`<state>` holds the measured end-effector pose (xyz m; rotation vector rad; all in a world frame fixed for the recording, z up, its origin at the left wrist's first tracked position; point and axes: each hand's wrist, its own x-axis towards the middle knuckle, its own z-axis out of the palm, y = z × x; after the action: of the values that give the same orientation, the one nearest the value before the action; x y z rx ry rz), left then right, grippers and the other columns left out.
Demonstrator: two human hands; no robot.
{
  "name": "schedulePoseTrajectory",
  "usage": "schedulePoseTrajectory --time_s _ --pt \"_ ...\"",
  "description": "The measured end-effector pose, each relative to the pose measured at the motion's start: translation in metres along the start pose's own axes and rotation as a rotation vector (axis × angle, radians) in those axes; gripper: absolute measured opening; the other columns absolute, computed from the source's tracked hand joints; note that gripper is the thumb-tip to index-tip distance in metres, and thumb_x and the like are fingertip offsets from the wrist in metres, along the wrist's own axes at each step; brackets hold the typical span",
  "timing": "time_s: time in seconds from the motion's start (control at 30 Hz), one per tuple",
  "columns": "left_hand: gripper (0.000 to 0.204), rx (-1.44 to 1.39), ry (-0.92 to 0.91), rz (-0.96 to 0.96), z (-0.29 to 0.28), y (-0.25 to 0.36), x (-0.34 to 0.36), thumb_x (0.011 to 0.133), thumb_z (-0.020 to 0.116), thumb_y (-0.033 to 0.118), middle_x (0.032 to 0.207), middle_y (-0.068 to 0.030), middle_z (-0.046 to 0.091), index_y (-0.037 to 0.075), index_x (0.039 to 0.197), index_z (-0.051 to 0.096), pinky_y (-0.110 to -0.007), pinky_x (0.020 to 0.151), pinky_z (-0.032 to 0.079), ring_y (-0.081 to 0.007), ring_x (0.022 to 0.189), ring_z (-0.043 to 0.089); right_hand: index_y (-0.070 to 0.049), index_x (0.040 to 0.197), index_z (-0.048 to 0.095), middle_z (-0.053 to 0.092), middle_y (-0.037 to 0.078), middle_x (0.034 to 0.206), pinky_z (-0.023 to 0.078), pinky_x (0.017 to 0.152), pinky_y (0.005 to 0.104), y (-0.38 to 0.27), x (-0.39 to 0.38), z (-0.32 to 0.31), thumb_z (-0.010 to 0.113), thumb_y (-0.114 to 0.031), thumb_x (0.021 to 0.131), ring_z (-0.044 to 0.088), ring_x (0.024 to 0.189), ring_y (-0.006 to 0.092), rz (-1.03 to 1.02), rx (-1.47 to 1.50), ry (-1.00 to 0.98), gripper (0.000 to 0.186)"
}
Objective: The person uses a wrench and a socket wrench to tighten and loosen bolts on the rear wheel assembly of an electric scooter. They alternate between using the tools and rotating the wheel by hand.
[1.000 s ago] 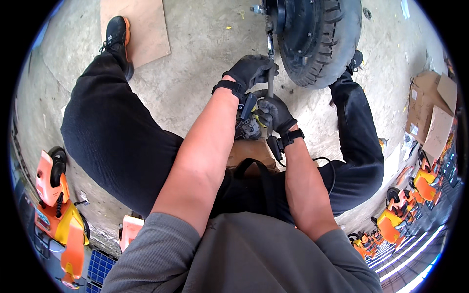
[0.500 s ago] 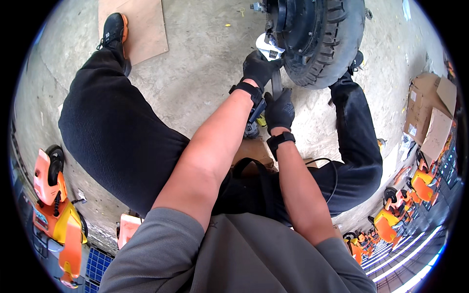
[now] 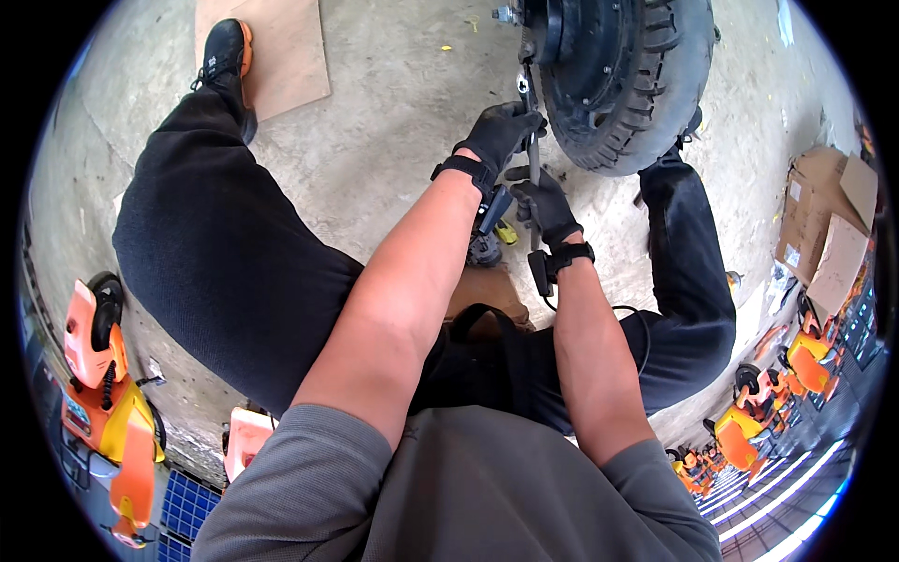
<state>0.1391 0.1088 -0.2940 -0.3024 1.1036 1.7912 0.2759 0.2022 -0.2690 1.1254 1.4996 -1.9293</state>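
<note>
Long thin metal wrench (image 3: 533, 173) stands near upright against hub side of black knobby rubber tyre (image 3: 646, 94), over concrete floor (image 3: 393, 112). Your left gloved hand (image 3: 501, 131) clamped on upper shaft; right gloved hand (image 3: 546, 204) clamped just below. Left nearer hub.

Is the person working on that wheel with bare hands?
No, both the left hand and the right hand wear black gloves while gripping a slim metal tool beside the black tyre.
</note>
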Motion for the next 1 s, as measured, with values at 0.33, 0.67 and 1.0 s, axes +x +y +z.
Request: schedulePoseTrajectory --time_s 0.33,0.67,1.0 --pt "0.043 0.536 0.389 0.181 0.017 0.005 -0.007 0.067 0.082 0.026 0.084 -0.0130 0.070 -0.002 0.096 0.067 -0.032 0.069 0.052 -0.0196 0.077 0.066 -0.001 0.089 0.053 0.061 0.026 0.080 0.045 0.067 0.0490 0.020 0.000 0.045 0.056 -0.034 0.094 0.058 0.081 0.0484 -0.420 -0.573 0.583 0.033" --pt "0.018 0.417 0.377 0.180 -0.006 -0.006 0.008 0.078 0.076 0.016 0.074 -0.0045 0.066 0.003 0.083 0.065 -0.028 0.057 0.050 -0.0122 0.061 0.060 0.000 0.086 0.056 0.058 0.005 0.068 0.044 0.049 0.0301 0.007 0.003 0.042 0.068 -0.027 0.086 0.056 0.056 0.0124 -0.193 -0.112 0.235 0.029" --pt "0.027 0.808 0.585 0.319 0.014 0.013 -0.009 0.071 0.077 0.024 0.073 -0.0137 0.067 0.002 0.075 0.060 -0.035 0.063 0.051 -0.0236 0.067 0.065 -0.003 0.093 0.051 0.062 0.024 0.082 0.045 0.070 0.0476 0.014 0.008 0.053 0.056 -0.020 0.086 0.060 0.082 0.0437 -0.379 -0.445 0.468 0.019"
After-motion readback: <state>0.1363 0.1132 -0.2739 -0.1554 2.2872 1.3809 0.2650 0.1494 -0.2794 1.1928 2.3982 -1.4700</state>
